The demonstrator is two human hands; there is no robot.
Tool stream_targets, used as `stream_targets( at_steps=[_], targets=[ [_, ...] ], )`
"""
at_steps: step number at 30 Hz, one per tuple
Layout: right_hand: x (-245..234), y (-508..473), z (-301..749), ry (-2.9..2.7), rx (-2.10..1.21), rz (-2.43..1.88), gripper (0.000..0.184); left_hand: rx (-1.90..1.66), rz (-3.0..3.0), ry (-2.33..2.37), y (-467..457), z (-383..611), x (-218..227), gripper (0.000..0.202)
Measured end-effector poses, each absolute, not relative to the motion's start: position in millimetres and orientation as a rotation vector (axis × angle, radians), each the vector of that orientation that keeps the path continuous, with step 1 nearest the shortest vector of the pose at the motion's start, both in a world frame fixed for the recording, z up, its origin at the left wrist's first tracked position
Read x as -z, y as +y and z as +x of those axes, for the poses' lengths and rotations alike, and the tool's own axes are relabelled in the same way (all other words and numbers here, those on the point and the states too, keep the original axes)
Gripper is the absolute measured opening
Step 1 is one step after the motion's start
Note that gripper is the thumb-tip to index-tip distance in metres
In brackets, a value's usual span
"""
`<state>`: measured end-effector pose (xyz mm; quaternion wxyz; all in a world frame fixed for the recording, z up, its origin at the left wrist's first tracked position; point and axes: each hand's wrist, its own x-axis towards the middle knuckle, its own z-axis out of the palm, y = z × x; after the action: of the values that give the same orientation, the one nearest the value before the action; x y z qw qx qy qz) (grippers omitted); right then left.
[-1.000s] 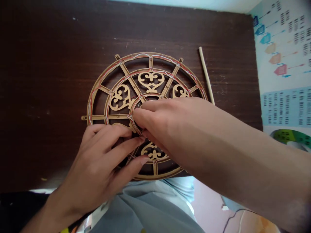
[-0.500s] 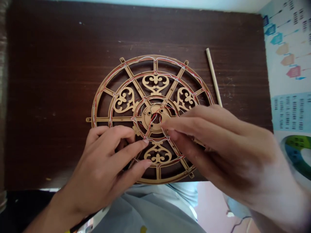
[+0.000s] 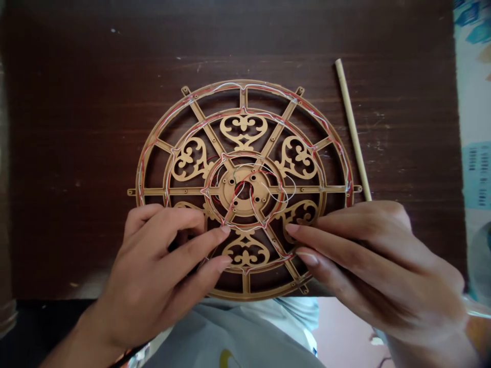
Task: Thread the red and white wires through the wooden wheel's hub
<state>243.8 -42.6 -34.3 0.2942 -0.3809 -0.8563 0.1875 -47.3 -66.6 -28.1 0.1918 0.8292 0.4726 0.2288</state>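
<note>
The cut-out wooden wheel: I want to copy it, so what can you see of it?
This cut-out wooden wheel is tan, with concentric rings, straight spokes, heart-shaped filigree panels and a drilled central hub. Thin red and white wires follow the rings and loop across the hub. It lies flat on a dark wood table; the left hand covers its lower left, the right hand is at its lower right.

L hand point(image 3: 153, 266), R hand point(image 3: 372, 260) on laser-cut wood wheel point(image 3: 243, 128); dowel point(image 3: 353, 128) beside.

A wooden dowel point(image 3: 352, 128) lies in the right hand's point(image 3: 378, 266) path up the tabletop point(image 3: 406, 128).
</note>
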Motion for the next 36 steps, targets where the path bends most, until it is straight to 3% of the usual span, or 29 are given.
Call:
stream_targets(
  at_steps=[12, 20, 36],
  targets=[
    [36.8, -41.3, 246.2, -2.241, -0.576, -0.984, 0.010, -0.684, 2.234, 1.571, -77.8, -45.1, 21.5, 0.024],
    [36.2, -41.0, 241.0, -2.324, -0.558, -0.991, 0.011, -0.588, 2.427, 1.327, -61.5, -22.7, 21.4, 0.014],
    [37.9, -40.5, 238.8, -2.412, -0.542, -0.949, 0.021, -0.545, 2.359, 1.411, -70.6, -22.9, 27.4, 0.021]
  ],
)
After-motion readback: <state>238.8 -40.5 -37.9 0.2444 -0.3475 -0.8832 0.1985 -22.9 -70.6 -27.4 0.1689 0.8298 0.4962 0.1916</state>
